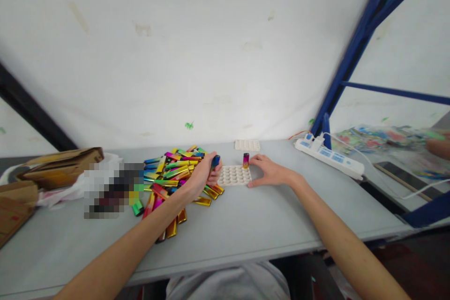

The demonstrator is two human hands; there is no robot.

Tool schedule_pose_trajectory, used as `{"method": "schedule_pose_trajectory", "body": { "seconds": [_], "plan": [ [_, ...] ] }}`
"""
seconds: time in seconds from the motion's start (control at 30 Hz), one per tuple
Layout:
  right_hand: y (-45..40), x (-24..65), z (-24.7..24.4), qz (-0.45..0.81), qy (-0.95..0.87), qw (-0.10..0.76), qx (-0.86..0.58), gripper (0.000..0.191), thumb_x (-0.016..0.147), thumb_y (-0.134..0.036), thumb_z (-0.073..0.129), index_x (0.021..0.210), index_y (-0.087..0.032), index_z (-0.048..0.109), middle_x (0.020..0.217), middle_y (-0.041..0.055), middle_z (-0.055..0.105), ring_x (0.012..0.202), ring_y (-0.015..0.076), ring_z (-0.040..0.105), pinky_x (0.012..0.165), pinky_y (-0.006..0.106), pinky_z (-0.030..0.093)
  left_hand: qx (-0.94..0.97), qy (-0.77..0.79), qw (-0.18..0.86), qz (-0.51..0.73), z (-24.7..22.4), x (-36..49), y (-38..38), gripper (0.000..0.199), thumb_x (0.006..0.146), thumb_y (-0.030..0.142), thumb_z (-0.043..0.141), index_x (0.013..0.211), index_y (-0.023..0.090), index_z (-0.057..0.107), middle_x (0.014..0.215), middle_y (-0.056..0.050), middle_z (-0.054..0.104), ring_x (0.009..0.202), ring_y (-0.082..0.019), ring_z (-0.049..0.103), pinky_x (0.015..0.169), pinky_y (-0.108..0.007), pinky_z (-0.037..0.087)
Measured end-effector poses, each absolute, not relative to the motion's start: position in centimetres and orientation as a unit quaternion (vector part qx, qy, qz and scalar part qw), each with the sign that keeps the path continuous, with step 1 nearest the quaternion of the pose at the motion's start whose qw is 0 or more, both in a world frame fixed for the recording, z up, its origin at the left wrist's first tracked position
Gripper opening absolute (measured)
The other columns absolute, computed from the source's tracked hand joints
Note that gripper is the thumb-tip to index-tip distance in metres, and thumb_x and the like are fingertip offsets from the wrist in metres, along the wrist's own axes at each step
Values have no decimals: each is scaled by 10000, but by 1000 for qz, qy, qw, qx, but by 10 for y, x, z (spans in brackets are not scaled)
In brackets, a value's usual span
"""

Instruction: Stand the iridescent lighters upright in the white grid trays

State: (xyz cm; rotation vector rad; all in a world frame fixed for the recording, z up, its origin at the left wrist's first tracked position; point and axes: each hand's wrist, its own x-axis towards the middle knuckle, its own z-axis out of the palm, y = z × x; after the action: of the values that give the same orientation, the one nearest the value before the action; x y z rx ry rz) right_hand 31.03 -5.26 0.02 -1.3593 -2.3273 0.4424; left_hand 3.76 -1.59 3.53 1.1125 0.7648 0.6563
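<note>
My left hand is closed around a lighter with a blue end, held upright at the left edge of a cream tray with rows of round holes. Another lighter, purple fading to gold with a dark top, stands upright at the tray's far right corner. My right hand grips the tray's right end, with the thumb at the near corner and the fingers at the far one. Shiny multicoloured lighters lie in a loose pile left of the tray, partly behind my left forearm.
A second cream tray lies by the wall. On the right are a white power strip with cables and a blue metal frame. Cardboard boxes and white plastic occupy the left side, near a blurred-out patch. Another person's hand shows far right.
</note>
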Motion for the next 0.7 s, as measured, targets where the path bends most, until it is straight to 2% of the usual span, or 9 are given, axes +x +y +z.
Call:
{"method": "schedule_pose_trajectory", "body": {
  "seconds": [0.23, 0.43, 0.53, 0.6, 0.7],
  "plan": [
    [-53, 310, 2, 148, -842, 197, -480, 761, 720, -614, 820, 1314, -198, 588, 1270, 130, 560, 1178, 313, 520, 1065, 490, 429, 521, 353, 718, 298, 32, 38, -15, 420, 899, 499, 447, 617, 191, 408, 512, 84, 236, 381, -41, 142, 378, -160, 116],
    [-53, 309, 3, 147, -842, 199, -480, 759, 721, -601, 826, 1312, -189, 588, 1272, 133, 564, 1185, 312, 521, 1068, 479, 425, 514, 350, 720, 309, 33, 40, -18, 451, 903, 599, 447, 717, 190, 470, 526, 87, 285, 387, -48, 213, 374, -152, 154],
    [-54, 308, 3, 150, -837, 208, -484, 766, 708, -593, 838, 1307, -183, 594, 1262, 135, 569, 1180, 315, 528, 1065, 478, 428, 531, 309, 714, 336, 34, 44, -19, 352, 875, 564, 535, 884, 215, 496, 543, 82, 407, 392, -75, 313, 373, -168, 235],
    [-53, 307, 3, 150, -832, 212, -490, 771, 692, -593, 848, 1292, -174, 605, 1254, 138, 573, 1170, 316, 535, 1057, 478, 434, 574, 289, 675, 361, 37, 48, -19, 292, 859, 487, 597, 923, 229, 475, 571, 66, 518, 424, -102, 424, 409, -198, 341],
    [-53, 307, 2, 147, -830, 214, -493, 765, 675, -584, 862, 1265, -165, 615, 1246, 141, 580, 1163, 320, 542, 1050, 479, 439, 672, 277, 575, 376, 43, 55, -18, 261, 863, 439, 637, 919, 204, 536, 741, -14, 676, 666, -157, 627, 589, -256, 502]
  ]
}}
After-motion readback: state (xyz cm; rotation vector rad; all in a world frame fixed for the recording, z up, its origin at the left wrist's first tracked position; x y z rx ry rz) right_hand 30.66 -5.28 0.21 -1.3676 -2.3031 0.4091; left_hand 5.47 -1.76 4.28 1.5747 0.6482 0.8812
